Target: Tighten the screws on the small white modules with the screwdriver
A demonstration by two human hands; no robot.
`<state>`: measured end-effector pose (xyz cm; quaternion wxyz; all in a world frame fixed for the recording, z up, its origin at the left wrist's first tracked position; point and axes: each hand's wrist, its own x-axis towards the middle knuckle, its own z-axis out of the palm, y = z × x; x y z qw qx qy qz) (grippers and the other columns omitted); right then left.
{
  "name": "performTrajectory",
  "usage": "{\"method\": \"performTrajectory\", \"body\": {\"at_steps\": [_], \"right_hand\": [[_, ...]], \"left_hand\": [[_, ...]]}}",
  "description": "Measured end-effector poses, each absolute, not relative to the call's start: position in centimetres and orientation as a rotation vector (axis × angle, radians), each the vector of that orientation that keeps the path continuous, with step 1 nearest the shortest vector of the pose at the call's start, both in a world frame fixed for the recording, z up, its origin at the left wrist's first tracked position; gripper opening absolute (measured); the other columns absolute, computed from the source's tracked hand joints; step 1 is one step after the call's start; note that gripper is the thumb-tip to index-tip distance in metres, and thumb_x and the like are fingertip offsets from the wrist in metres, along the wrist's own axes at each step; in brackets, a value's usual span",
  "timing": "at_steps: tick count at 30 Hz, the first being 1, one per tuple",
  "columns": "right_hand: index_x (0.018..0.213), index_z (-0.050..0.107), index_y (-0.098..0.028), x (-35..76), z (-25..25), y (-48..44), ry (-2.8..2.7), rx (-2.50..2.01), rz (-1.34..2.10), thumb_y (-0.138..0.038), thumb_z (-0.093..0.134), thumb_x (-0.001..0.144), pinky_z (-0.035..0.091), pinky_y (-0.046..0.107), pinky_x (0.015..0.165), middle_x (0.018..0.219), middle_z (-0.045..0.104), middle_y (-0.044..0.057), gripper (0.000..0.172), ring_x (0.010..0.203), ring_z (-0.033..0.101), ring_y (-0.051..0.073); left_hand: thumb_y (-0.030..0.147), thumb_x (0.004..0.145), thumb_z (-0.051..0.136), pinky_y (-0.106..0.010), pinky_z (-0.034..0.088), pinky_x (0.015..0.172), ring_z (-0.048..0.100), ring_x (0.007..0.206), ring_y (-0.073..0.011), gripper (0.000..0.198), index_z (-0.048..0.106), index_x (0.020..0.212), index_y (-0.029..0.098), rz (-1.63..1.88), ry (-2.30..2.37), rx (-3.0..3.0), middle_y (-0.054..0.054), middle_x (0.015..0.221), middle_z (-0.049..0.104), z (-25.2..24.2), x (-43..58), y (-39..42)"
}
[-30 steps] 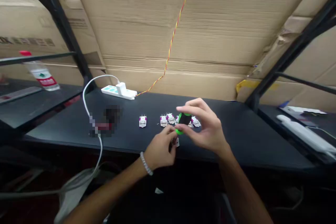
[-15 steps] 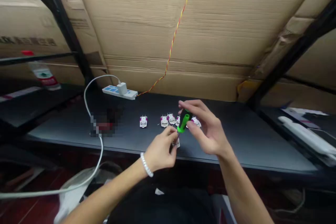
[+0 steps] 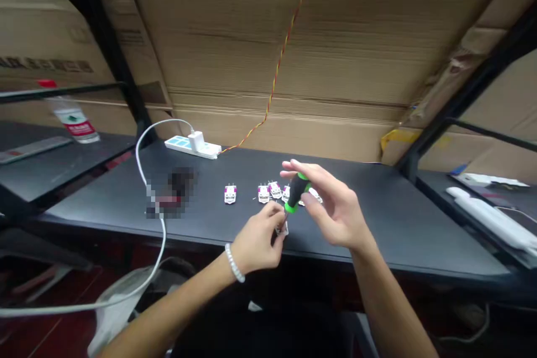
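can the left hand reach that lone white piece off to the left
Probably: nothing visible stands between the left hand and the lone white piece, though that hand's fingers seem busy with another white piece.

Your bare left hand [image 3: 259, 239] pinches, left of your bare right hand [image 3: 335, 201], whose thumb [image 3: 318, 211] sits below leftward-pointing fingers [image 3: 309, 170]; both bare forearms [image 3: 388, 293] slant inward from near.

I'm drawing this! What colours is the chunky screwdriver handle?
The screwdriver handle is black and bright green, clearest in the head view.
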<state>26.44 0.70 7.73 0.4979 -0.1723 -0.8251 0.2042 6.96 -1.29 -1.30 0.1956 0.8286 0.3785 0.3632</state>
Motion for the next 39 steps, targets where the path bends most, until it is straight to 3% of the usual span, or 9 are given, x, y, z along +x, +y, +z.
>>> {"method": "performTrajectory", "body": {"at_steps": [9, 15, 18, 20, 25, 31, 39], "right_hand": [[0.158, 0.059, -0.032, 26.2, 8.0, 0.5, -2.006, -0.37, 0.459, -0.011, 0.058, 0.102, 0.063, 0.048, 0.106, 0.142, 0.073, 0.011, 0.06, 0.12, 0.076, 0.026], [0.144, 0.071, -0.03, 26.0, 8.2, 0.8, -1.983, -0.428, 0.233, -0.019, 0.078, 0.096, 0.067, 0.035, 0.081, 0.115, 0.074, 0.009, 0.05, 0.096, 0.074, 0.021], [0.142, 0.072, -0.031, 26.0, 8.1, 0.9, -1.969, -0.434, 0.12, -0.026, 0.087, 0.091, 0.065, 0.031, 0.073, 0.109, 0.072, 0.007, 0.053, 0.092, 0.071, 0.02], [0.146, 0.07, -0.032, 26.1, 7.9, 0.9, -1.954, -0.43, 0.103, -0.026, 0.084, 0.093, 0.065, 0.033, 0.076, 0.112, 0.072, 0.008, 0.055, 0.096, 0.071, 0.021], [0.16, 0.056, -0.031, 26.4, 7.9, 0.6, -2.006, -0.376, 0.356, -0.014, 0.059, 0.104, 0.063, 0.049, 0.107, 0.144, 0.072, 0.013, 0.059, 0.125, 0.074, 0.027], [0.145, 0.071, -0.033, 25.9, 9.0, 0.6, -2.007, -0.426, 0.171, -0.019, 0.078, 0.096, 0.066, 0.034, 0.085, 0.113, 0.079, 0.006, 0.051, 0.097, 0.076, 0.02], [0.133, 0.078, -0.03, 25.7, 8.9, 0.8, -1.951, -0.485, 0.113, -0.024, 0.087, 0.092, 0.065, 0.03, 0.078, 0.106, 0.078, 0.005, 0.042, 0.086, 0.074, 0.017]], "left_hand": [[0.005, 0.079, 0.062, -0.034, 0.058, 0.08, 0.066, 0.088, -0.0221, 0.019, 0.058, 0.088, 0.021, 1.035, 1.129, 2.33, -0.008, 0.109, 0.063, -1.2, 7.4, -1.3], [0.004, 0.079, 0.061, -0.033, 0.057, 0.077, 0.066, 0.086, -0.021, 0.021, 0.058, 0.09, 0.021, 1.058, 1.152, 2.337, -0.008, 0.107, 0.063, -1.6, 7.4, -1.3], [0.004, 0.079, 0.061, -0.034, 0.057, 0.078, 0.065, 0.087, -0.0217, 0.021, 0.058, 0.091, 0.021, 1.057, 1.164, 2.349, -0.007, 0.105, 0.063, -1.9, 7.4, -1.3], [0.004, 0.079, 0.061, -0.034, 0.057, 0.079, 0.065, 0.087, -0.0219, 0.022, 0.058, 0.091, 0.021, 1.054, 1.162, 2.345, -0.008, 0.107, 0.063, -1.8, 7.4, -1.3], [0.005, 0.079, 0.062, -0.034, 0.056, 0.078, 0.065, 0.087, -0.0217, 0.02, 0.056, 0.088, 0.022, 1.029, 1.139, 2.326, -0.008, 0.108, 0.062, -1.3, 7.5, -1.3], [0.004, 0.078, 0.062, -0.034, 0.057, 0.079, 0.065, 0.086, -0.0212, 0.022, 0.056, 0.089, 0.022, 1.051, 1.168, 2.333, -0.008, 0.108, 0.062, -1.6, 7.5, -1.4], [0.004, 0.076, 0.062, -0.035, 0.058, 0.081, 0.065, 0.088, -0.0223, 0.023, 0.056, 0.088, 0.022, 1.048, 1.161, 2.325, -0.007, 0.105, 0.062, -1.5, 7.4, -1.3]]}}
